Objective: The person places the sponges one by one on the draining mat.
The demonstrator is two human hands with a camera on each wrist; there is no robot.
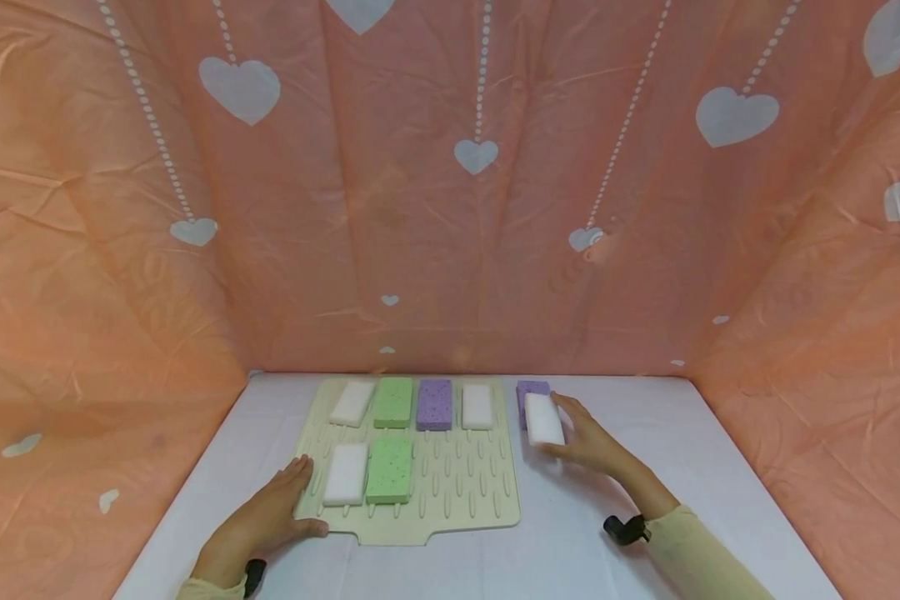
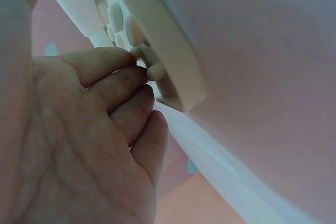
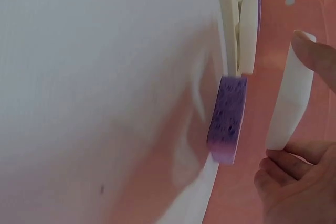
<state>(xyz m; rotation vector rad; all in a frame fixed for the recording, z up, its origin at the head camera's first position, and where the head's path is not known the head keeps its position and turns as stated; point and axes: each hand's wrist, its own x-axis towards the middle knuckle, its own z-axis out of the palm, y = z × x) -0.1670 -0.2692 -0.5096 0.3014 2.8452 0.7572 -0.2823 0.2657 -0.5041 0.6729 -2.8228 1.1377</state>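
My right hand (image 1: 587,437) pinches a white sponge (image 1: 544,419) by its ends, between thumb and fingers. In the right wrist view the white sponge (image 3: 292,95) is held apart from the table, near a purple sponge (image 3: 228,114) lying on the cloth. From the head view the held sponge partly covers that purple sponge (image 1: 532,388). My left hand (image 1: 270,508) is at the left edge of a cream ribbed mat (image 1: 465,508), fingers fairly straight. The left wrist view shows those fingertips (image 2: 144,74) right at the mat's rim (image 2: 184,72).
Across the mat's back row lie a white sponge (image 1: 352,403), a green sponge (image 1: 393,402), a purple sponge (image 1: 435,405) and another white sponge (image 1: 477,407). In front are a white sponge (image 1: 346,474) and a green sponge (image 1: 389,471). Orange curtains (image 1: 457,250) enclose the white-covered table (image 1: 682,433).
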